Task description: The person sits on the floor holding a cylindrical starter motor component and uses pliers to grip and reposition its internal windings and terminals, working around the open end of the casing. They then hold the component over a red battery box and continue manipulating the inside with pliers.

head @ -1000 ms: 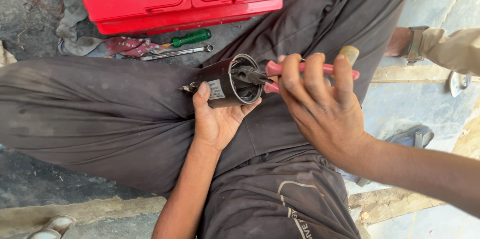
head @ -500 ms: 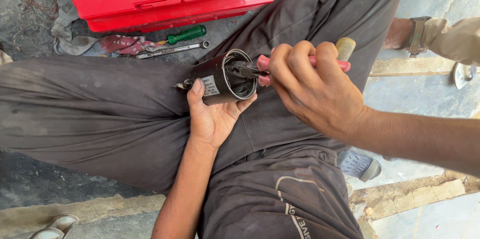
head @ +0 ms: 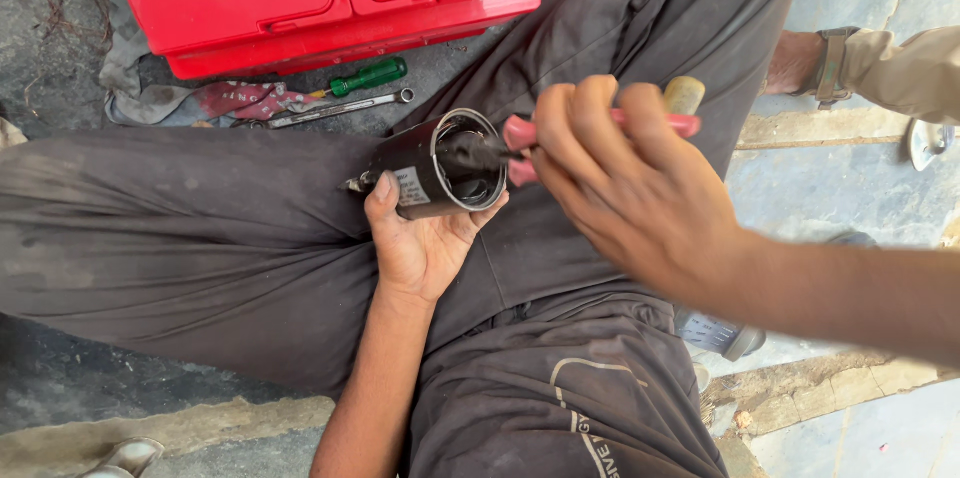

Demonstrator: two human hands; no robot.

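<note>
At the centre of the frame, the left hand (head: 425, 243) cradles a black metal cylinder (head: 435, 173) over the lap. The right hand (head: 630, 193), grip closed around red-handled pliers (head: 600, 128), pokes their tips inside its open end.

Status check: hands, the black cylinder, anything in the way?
Left hand cradles black cylinder, open end up. Right hand grips red-handled pliers, tips inside the cylinder. Nothing in the way; screwdriver and wrench lie aside.

Bright, even daylight; soft shadows, sharp focus, no glare.
</note>
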